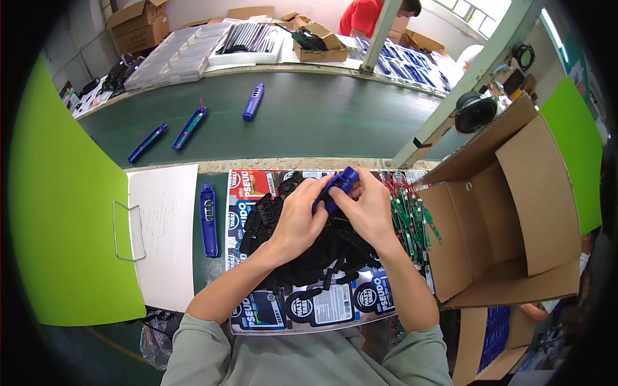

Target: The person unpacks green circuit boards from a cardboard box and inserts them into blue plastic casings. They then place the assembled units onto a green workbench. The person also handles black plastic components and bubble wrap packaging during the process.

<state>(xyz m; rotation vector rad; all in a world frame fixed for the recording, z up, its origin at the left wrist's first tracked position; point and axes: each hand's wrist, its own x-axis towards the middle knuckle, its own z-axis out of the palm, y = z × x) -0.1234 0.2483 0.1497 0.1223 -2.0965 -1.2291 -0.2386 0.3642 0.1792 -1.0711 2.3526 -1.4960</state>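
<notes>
A blue plastic casing [349, 174] is held above the heap of small black plastic parts [347, 239], its long axis slanting from near left to far right, the exposed end pointing away. Fingers hide much of its middle and near end. Of the two hands, the left hand [300, 215] grips the near part, fingers curled; the right hand [369, 209] pinches the far part, thumb pressed on it.

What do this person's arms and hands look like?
The left hand and right hand are ordinary human ones, with no gloves. The forearms are bare, with no watch, cables or markings to be seen. Loose, plain grey-green sleeves end near the elbows and match the shirt.
</notes>
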